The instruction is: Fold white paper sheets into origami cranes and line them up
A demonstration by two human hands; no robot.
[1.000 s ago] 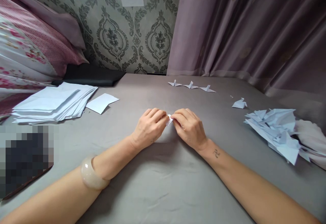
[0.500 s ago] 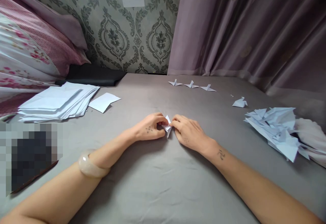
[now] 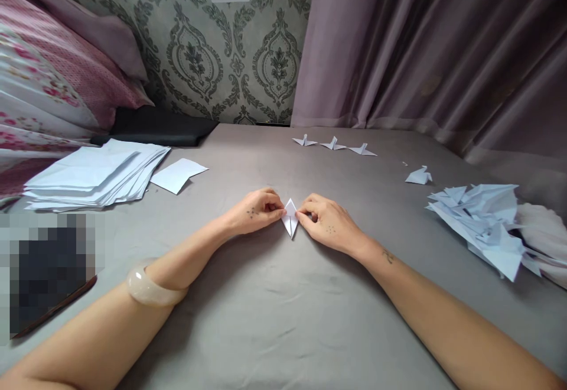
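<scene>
A small white folded paper [image 3: 290,220], diamond-shaped with a slit down its lower half, lies on the grey cloth between my hands. My left hand [image 3: 259,210] pinches its left corner between thumb and fingers. On the opposite side, my right hand [image 3: 326,220] grips the right corner the same way. The paper's top and bottom points show between the fingertips.
At left are a stack of white paper [image 3: 88,171], a loose sheet [image 3: 179,175] and a blurred-out dark object [image 3: 53,278]. Several folded paper birds [image 3: 333,143] stand toward the back and right. A heap of folded papers [image 3: 482,218] lies at far right.
The paper's partly lifted flaps now lie flatter, giving a full diamond. My left hand has drawn slightly left, and both hands now pinch the side corners. The view has tilted down a little.
</scene>
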